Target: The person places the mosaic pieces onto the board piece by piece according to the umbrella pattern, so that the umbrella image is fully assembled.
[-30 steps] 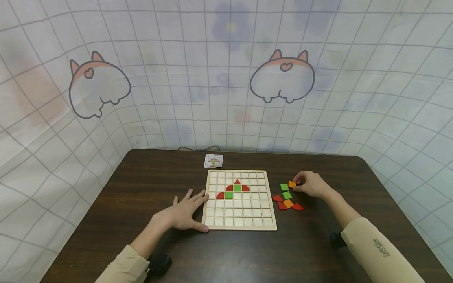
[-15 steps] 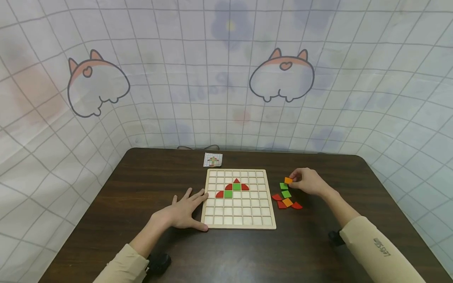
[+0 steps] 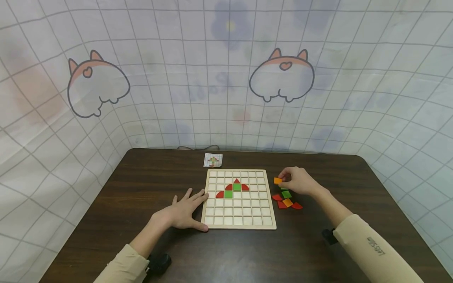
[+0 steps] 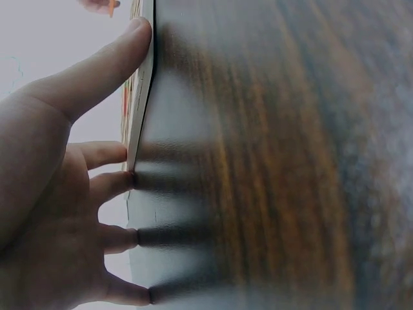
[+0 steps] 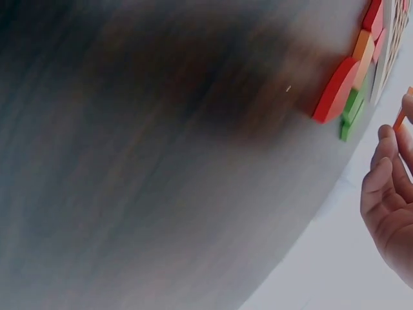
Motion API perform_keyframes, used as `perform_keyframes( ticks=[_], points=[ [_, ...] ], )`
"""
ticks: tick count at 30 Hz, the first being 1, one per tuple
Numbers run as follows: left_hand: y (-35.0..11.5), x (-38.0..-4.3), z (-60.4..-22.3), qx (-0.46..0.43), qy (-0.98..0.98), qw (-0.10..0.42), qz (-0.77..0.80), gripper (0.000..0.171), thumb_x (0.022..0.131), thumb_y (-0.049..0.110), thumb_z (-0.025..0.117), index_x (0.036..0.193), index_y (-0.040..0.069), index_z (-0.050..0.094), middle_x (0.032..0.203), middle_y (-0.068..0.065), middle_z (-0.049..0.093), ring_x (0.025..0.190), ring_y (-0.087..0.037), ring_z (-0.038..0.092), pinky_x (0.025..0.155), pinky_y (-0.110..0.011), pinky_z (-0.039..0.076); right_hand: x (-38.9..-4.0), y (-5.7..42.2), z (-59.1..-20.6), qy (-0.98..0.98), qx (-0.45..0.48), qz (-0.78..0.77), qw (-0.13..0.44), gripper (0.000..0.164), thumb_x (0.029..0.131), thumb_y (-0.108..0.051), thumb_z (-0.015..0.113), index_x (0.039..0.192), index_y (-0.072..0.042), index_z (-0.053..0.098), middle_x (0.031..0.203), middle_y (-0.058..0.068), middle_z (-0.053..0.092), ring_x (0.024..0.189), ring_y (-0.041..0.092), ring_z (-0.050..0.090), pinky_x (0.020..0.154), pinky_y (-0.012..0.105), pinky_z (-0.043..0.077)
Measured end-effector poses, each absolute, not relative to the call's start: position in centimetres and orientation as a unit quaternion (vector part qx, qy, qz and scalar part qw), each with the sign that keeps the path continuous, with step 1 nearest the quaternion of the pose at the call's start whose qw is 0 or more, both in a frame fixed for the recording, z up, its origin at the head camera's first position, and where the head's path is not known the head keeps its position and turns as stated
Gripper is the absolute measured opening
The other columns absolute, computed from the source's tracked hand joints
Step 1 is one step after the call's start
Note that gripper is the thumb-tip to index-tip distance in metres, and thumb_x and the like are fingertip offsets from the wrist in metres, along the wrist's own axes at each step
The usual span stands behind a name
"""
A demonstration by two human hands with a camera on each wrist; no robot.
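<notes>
My right hand (image 3: 299, 181) pinches an orange square tile (image 3: 277, 181) between thumb and fingers, just right of the grid board (image 3: 242, 226). In the right wrist view the hand (image 5: 393, 200) is raised off the table with the tile's edge showing. Spread fingers of my left hand (image 3: 184, 211) rest against the board's left edge; in the left wrist view its thumb (image 4: 122, 61) touches the rim. On the board, green squares (image 3: 228, 194), red quarter-round tiles (image 3: 220, 195) and a red triangle (image 3: 236, 181) sit in cells.
Right of the board lie loose tiles: a green square (image 3: 286, 194), another partly hidden under my right hand, an orange square (image 3: 287, 203), a red square (image 3: 282, 205) and red quarter-rounds (image 3: 297, 206). A small pattern card (image 3: 213, 160) lies behind the board on the dark table (image 3: 159, 161).
My right hand has lifted the orange square from beside the green tile and carried it left toward the board. The left hand stays in place.
</notes>
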State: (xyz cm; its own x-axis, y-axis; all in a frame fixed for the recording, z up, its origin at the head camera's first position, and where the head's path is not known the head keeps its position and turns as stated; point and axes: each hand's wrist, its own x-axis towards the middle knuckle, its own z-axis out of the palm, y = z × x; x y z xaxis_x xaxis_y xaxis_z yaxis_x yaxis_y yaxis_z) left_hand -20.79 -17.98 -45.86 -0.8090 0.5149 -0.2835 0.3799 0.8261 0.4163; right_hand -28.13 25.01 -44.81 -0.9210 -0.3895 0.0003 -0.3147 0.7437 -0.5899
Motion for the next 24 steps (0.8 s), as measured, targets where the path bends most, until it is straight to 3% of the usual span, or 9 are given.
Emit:
perform_keyframes(
  ticks=[7, 24],
  points=[
    [-18.0, -20.8, -45.8, 0.239, 0.935, 0.198, 0.174, 0.109, 0.083, 0.065, 0.077, 0.166, 0.018, 0.024, 0.171, -0.007, 0.013, 0.154, -0.044, 0.0, 0.108, -0.081, 0.002, -27.8, 23.3, -44.5, 0.927, -0.202, -0.306, 0.076, 0.022, 0.093, -0.012, 0.076, 0.11, 0.001, 0.07, 0.09, 0.002, 0.067, 0.076, 0.017, 0.059, 0.068, 0.034, 0.052],
    [-18.0, -20.8, -45.9, 0.239, 0.934, 0.196, 0.178, 0.109, 0.082, 0.064, 0.077, 0.166, 0.018, 0.024, 0.171, -0.007, 0.013, 0.154, -0.044, -0.001, 0.107, -0.082, 0.002, -27.4, 20.1, -44.7, 0.916, -0.255, -0.299, 0.078, 0.019, 0.09, -0.011, 0.081, 0.105, -0.003, 0.072, 0.088, -0.003, 0.066, 0.08, 0.015, 0.059, 0.075, 0.035, 0.052]
  ],
)
